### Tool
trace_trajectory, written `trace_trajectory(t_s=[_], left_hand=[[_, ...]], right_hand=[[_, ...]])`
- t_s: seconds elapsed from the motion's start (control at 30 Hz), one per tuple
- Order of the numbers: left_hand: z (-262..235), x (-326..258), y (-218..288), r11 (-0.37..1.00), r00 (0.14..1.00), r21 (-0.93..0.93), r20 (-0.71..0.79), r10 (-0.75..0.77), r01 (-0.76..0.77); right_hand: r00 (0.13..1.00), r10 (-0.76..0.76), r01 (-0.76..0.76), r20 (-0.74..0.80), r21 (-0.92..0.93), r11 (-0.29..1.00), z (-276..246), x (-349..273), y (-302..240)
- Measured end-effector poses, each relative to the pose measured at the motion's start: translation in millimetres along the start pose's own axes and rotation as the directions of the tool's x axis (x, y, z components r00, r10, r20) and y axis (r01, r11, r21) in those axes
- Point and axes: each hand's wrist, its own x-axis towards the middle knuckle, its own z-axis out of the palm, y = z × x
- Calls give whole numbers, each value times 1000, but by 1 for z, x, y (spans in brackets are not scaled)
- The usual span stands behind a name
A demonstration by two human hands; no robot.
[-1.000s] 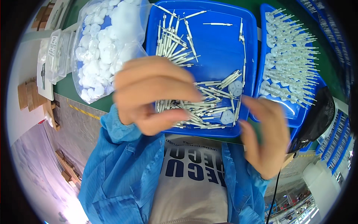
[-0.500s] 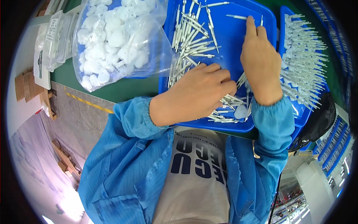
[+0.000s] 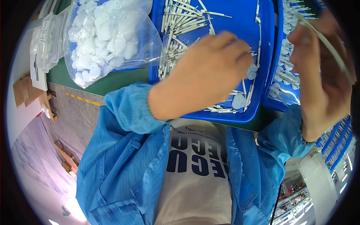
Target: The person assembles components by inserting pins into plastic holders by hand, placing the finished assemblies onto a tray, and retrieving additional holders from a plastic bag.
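Leftmost lies a clear plastic bag of white discs. Our left hand curls over slim white rods in a blue plastic tray, whether gripping any we cannot tell; our raised right hand grips one thin pale rod.

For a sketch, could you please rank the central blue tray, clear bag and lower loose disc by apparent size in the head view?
Central blue tray, cropped
Clear bag, also cropped
Lower loose disc, smallest

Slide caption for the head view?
Right hand holds a white rod, left hand over a blue tray of rods.
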Motion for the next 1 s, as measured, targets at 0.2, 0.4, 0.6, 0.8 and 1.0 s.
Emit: trace_trajectory(t_s=[0.2, 0.4, 0.6, 0.8, 1.0], left_hand=[[29, 2, 0, 969, 973, 83, 2, 232, -231], [25, 0, 2, 985, 983, 31, 75, 169, -172], [-3, -12, -10, 991, 963, 103, 266, 52, -81], [-12, -12, -38, 718, 880, -677, -229, -417, 164], [-12, -19, -43, 488, 835, -854, -129, -534, 181]], right_hand=[[996, 4, -45, 92, 452, 891, 9, 10, 0], [980, 122, -181, 159, 443, 878, 13, 9, -15], [904, 276, -409, 325, 476, 779, -1, 18, -33], [618, 573, -782, 538, 345, 519, 13, 1, -50], [805, 454, -590, 381, 437, 679, 69, -16, -61]])
